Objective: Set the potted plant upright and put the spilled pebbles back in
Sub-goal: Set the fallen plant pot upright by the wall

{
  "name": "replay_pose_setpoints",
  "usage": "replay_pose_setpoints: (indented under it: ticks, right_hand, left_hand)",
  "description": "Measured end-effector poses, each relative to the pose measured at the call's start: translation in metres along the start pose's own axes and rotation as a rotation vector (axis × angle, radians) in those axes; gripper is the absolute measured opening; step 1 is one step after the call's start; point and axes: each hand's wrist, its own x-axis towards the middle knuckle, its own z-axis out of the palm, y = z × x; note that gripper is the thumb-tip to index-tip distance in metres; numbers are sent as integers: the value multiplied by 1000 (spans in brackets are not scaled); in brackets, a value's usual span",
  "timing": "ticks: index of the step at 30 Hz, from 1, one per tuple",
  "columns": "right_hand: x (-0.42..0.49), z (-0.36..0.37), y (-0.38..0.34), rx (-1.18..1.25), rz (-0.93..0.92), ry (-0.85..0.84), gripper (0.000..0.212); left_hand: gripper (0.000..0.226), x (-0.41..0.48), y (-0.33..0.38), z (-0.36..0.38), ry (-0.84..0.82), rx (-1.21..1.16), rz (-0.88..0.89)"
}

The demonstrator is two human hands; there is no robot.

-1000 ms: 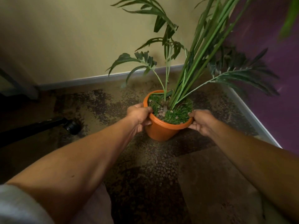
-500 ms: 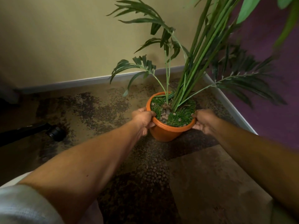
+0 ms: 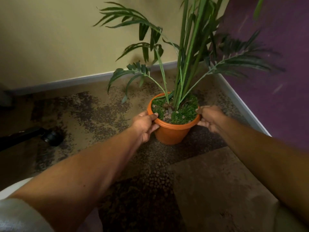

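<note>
An orange plastic pot (image 3: 170, 133) stands upright on the patterned floor near the room's corner. Tall green stems and palm-like leaves (image 3: 185, 52) rise from it, above green moss and a small heap of pinkish pebbles (image 3: 168, 115) at the stems' base. My left hand (image 3: 145, 122) grips the pot's left rim, thumb over the lip. My right hand (image 3: 209, 117) grips the right rim, its fingers curled under the lip. Loose pebbles on the floor cannot be told apart from the speckled carpet pattern.
A yellow wall (image 3: 50, 39) runs behind the pot and a purple wall (image 3: 275, 72) stands to its right, both with a pale skirting board (image 3: 242, 106). A black chair leg with a castor wheel (image 3: 51, 135) lies at the left.
The pot with both hands on its rim has shifted slightly toward the corner, and the stems now stand straighter. The view has swung a little to the left.
</note>
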Motion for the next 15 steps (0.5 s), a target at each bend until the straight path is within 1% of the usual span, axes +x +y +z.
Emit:
replay_pose_setpoints:
  ticks: [3, 8, 11, 15]
  right_hand:
    - [2, -3, 3, 7, 15, -15, 18]
    - [1, -8, 10, 14, 45, -22, 18]
    - [-2, -10, 15, 55, 75, -54, 13]
    - [-7, -14, 22, 78, 82, -104, 29]
  left_hand:
    - [38, 2, -5, -2, -33, -3, 0]
    - [36, 1, -11, -3, -38, 28, 13]
    - [37, 1, -13, -8, -58, 53, 16]
    - [39, 3, -14, -14, -85, 71, 22]
